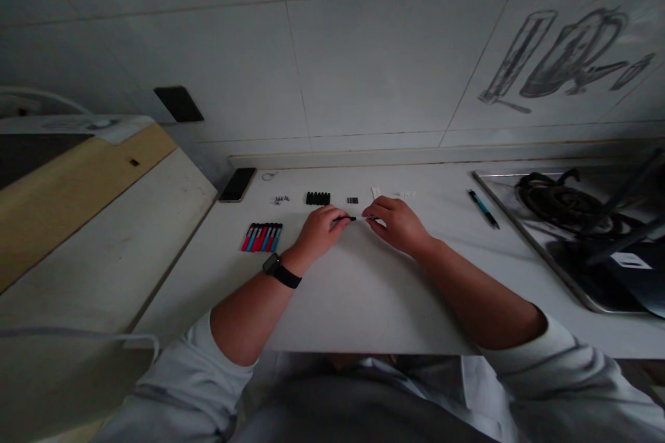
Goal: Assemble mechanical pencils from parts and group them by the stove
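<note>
My left hand (pixel 318 230), with a black watch at the wrist, is closed in a pinch on a thin black pen part (pixel 346 219) that points right. My right hand (pixel 397 221) is closed beside it, its fingertips pinched on a small piece I cannot make out, almost touching the black part's tip. Both hands rest on the white countertop (pixel 358 291). Just beyond them lie a row of black caps (pixel 318 198), a small dark piece (pixel 352 200) and small white parts (pixel 376 192).
A row of red and blue pen barrels (pixel 262 237) lies at the left. Small springs (pixel 281 200) and a phone (pixel 237 184) sit further back left. A finished pen (pixel 483 208) lies right, near a gas stove (pixel 576 214). A tiled wall stands behind.
</note>
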Tool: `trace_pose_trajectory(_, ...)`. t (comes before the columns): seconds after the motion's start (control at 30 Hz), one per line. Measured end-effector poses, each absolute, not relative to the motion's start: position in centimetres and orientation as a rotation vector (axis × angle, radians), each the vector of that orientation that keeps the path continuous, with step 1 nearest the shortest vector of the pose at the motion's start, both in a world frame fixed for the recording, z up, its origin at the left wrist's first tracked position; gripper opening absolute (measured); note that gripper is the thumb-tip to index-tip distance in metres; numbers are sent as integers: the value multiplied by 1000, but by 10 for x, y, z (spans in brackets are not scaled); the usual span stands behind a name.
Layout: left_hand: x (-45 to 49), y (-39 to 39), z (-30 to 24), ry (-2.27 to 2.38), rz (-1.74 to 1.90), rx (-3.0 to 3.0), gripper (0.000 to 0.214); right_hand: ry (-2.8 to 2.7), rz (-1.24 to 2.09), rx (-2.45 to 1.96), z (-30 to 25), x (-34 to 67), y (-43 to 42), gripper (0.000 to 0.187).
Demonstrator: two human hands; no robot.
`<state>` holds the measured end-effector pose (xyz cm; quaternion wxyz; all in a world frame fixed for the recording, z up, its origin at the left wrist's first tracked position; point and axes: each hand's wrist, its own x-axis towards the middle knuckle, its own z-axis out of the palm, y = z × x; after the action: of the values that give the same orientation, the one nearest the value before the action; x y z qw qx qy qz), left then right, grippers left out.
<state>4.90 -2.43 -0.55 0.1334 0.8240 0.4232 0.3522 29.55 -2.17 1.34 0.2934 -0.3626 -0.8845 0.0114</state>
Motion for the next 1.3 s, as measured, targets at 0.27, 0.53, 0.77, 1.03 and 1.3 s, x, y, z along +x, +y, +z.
trace_pose_trajectory(0.27,48,-22,-9,1233,979,2383,16,-2361,15,-947,13,294,-24,17)
trace_pose_trajectory(0.53,49,-20,-12,1261,968,2288,29,-2358,-56,-925,11,292,-24,20)
trace_pose_trajectory(0.77,50,-20,-13,1241,963,2210,31,-2347,-61,-902,13,293,-26,21)
trace_pose_trajectory(1.03,48,-24,-8,1169,1092,2268,6,-2392,-29,-947,10,292,-24,24)
trace_pose_trajectory(1.3,47,-23,-7,1202,1143,2244,13,-2365,-25,-950,12,292,-24,24)
